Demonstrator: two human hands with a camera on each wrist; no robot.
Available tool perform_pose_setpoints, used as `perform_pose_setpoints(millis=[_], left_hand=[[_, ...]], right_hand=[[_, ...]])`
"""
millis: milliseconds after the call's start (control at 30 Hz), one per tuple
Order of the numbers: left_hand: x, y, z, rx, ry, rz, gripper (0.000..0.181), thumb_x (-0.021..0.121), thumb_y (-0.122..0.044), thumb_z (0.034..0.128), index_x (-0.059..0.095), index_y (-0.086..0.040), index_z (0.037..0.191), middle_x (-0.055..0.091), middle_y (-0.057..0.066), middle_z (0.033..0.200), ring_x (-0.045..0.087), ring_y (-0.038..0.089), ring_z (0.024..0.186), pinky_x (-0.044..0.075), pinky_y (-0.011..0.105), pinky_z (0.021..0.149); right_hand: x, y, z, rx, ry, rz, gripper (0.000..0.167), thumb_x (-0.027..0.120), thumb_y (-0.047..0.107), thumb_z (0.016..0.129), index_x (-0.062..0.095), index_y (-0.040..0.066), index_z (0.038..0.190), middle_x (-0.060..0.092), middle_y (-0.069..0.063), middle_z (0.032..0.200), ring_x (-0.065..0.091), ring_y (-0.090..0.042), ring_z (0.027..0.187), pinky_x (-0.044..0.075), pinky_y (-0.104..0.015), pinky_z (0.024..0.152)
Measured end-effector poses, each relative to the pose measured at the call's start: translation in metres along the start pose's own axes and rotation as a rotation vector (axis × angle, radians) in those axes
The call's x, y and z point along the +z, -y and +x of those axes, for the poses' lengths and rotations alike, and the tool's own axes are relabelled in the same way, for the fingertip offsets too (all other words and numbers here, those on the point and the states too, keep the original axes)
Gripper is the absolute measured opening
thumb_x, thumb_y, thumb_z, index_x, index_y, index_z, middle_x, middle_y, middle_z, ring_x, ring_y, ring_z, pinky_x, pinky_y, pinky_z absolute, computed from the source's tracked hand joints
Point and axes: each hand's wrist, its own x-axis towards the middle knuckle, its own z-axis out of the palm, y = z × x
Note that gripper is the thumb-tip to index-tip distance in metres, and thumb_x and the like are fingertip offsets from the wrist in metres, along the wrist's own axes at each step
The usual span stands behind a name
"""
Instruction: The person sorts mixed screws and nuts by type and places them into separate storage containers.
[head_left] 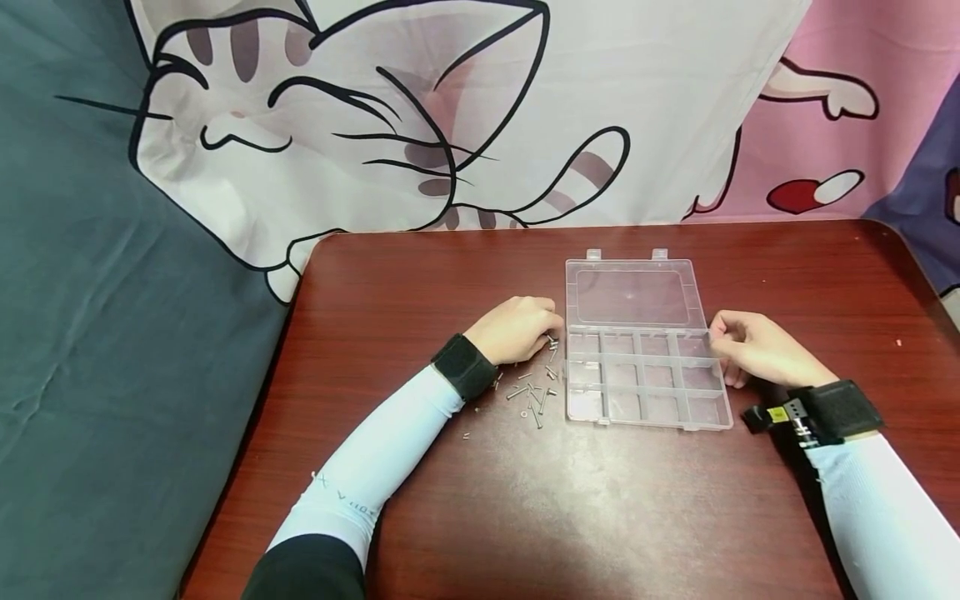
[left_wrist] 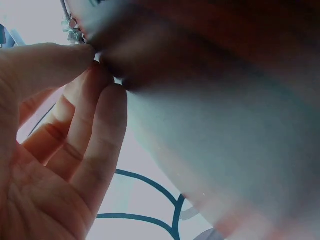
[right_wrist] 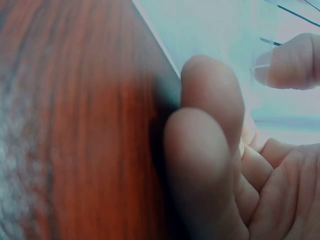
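A clear plastic rectangular compartment box point(head_left: 637, 343) lay on the reddish-brown wood-grain desk point(head_left: 637, 508), right of the middle, its see-through lid point(head_left: 630, 293) folded open toward the far side. The right hand point(head_left: 768, 348) gripped the box's right edge, the thumb above and the other fingers curled along the outside. Just left of the box were scattered small silvery metal screws point(head_left: 542, 402), and at their far end the left hand point(head_left: 516, 327) reached down, its fingers bent with the tips drawn together at the desk; I could not tell whether they pinched a screw. Black straps point(head_left: 465, 367) circled both wrists, over white sleeves point(head_left: 375, 454). Beyond the far edge hung a white cloth with a black-outlined cat point(head_left: 660, 100), pink fabric point(head_left: 817, 167) to its right, and plain teal cloth point(head_left: 90, 292) to the left.
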Motion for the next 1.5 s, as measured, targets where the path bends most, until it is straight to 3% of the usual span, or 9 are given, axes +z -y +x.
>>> perform_pose_setpoints(millis=[233, 400, 600, 800, 933, 1500], left_hand=[[-0.003, 0.003, 0.002, -0.070, 0.061, 0.034, 0.011, 0.063, -0.005, 0.0894, 0.068, -0.014, 0.086, 0.057, 0.000, 0.086, 0.059, 0.016, 0.075, 0.052, 0.031, 0.073], [-0.006, 0.007, 0.002, -0.102, 0.097, 0.053, 0.009, 0.065, -0.006, 0.0829, 0.065, -0.015, 0.082, 0.059, -0.001, 0.084, 0.061, 0.017, 0.076, 0.053, 0.032, 0.073], [-0.010, 0.011, 0.002, -0.130, 0.071, 0.019, 0.011, 0.064, -0.007, 0.0781, 0.058, -0.016, 0.080, 0.056, -0.003, 0.080, 0.058, 0.015, 0.074, 0.048, 0.029, 0.068], [-0.018, 0.007, 0.008, -0.060, -0.055, -0.046, 0.012, 0.058, -0.005, 0.0829, 0.055, -0.016, 0.082, 0.051, -0.003, 0.079, 0.050, 0.013, 0.070, 0.039, 0.026, 0.064], [-0.025, -0.002, 0.012, -0.003, -0.103, -0.057, 0.010, 0.057, -0.005, 0.0848, 0.056, -0.015, 0.085, 0.050, -0.002, 0.081, 0.049, 0.013, 0.070, 0.039, 0.026, 0.064], [-0.038, -0.036, 0.027, 0.140, -0.133, -0.042, 0.006, 0.061, -0.007, 0.0888, 0.060, -0.013, 0.089, 0.054, -0.002, 0.085, 0.052, 0.012, 0.074, 0.047, 0.027, 0.070]], right_hand=[[0.000, -0.001, 0.000, -0.001, 0.003, 0.007, 0.010, 0.052, 0.008, 0.099, 0.053, -0.001, 0.094, 0.063, -0.008, 0.065, 0.064, -0.020, 0.051, 0.056, -0.036, 0.049], [-0.001, -0.002, 0.000, 0.004, 0.004, 0.011, 0.008, 0.052, 0.007, 0.098, 0.053, -0.001, 0.094, 0.063, -0.008, 0.066, 0.064, -0.020, 0.051, 0.057, -0.036, 0.050], [-0.001, -0.003, 0.000, 0.009, 0.006, 0.009, 0.009, 0.051, 0.008, 0.098, 0.053, -0.001, 0.095, 0.063, -0.008, 0.066, 0.064, -0.020, 0.051, 0.057, -0.036, 0.050], [-0.001, -0.005, 0.000, 0.008, 0.000, 0.002, 0.011, 0.051, 0.009, 0.100, 0.053, -0.001, 0.095, 0.062, -0.008, 0.065, 0.063, -0.019, 0.051, 0.057, -0.036, 0.050], [-0.001, -0.005, 0.000, 0.002, -0.001, 0.006, 0.010, 0.051, 0.008, 0.099, 0.053, 0.000, 0.096, 0.062, -0.009, 0.066, 0.063, -0.020, 0.051, 0.057, -0.036, 0.050], [0.000, -0.003, 0.001, 0.000, 0.008, 0.025, 0.005, 0.052, 0.004, 0.096, 0.051, -0.001, 0.096, 0.062, -0.009, 0.066, 0.064, -0.020, 0.051, 0.057, -0.036, 0.050]])
